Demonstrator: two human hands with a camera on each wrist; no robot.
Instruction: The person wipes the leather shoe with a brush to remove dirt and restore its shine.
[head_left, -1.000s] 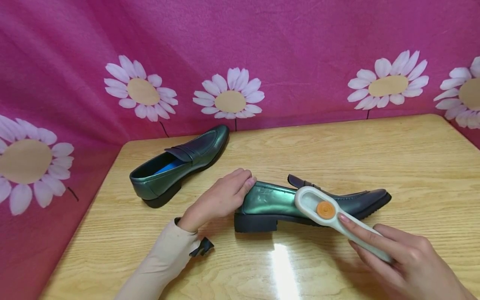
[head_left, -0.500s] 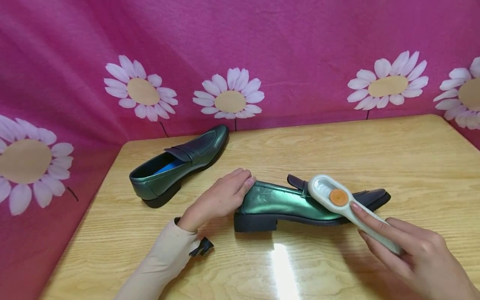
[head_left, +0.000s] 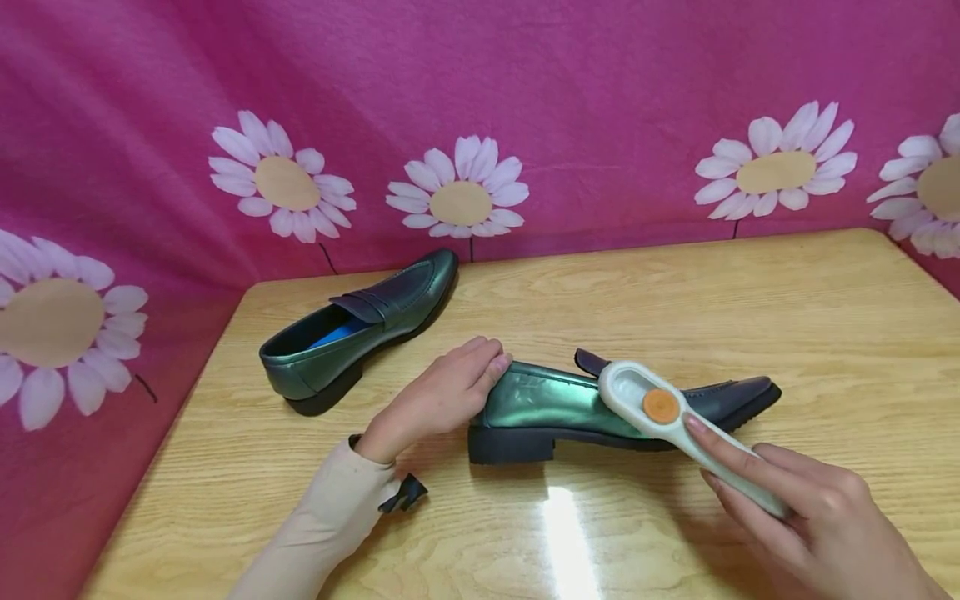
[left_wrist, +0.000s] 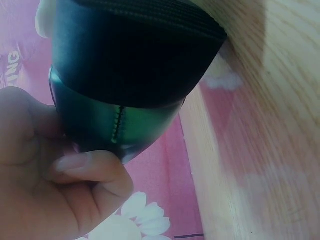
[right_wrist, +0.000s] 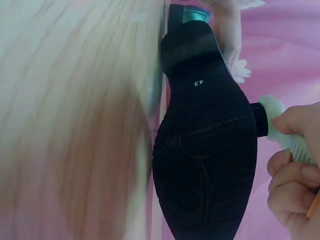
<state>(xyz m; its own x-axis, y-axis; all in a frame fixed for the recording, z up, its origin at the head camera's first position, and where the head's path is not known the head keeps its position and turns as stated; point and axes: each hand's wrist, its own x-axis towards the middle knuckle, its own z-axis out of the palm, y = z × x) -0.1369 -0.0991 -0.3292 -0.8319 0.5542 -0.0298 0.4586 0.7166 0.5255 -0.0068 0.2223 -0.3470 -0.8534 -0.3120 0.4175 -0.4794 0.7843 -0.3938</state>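
A metallic green loafer (head_left: 540, 402) is tipped on its side edge, its toe pointing right. My left hand (head_left: 442, 396) grips its back rim, thumb and fingers curled over the collar beside the heel (left_wrist: 125, 60). In my right hand (head_left: 817, 512) is a white scrub brush (head_left: 626, 385) with a see-through compartment and an orange button, the index finger stretched along its handle. Dark bristles (right_wrist: 259, 120) meet the shoe's upper side, as the right wrist view shows. The black sole (right_wrist: 205, 135) faces that camera. The brush head covers part of the loafer's middle.
The matching loafer (head_left: 360, 329) stands upright at the back left of the wooden table (head_left: 825, 317). Behind the table hangs a pink cloth (head_left: 600, 100) with printed white daisies. A black strap end (head_left: 405, 494) sticks out by the left wrist.
The brush went right along the loafer toward its toe, then came partway back left. My right hand moved with it. The left hand and both shoes stay in place.
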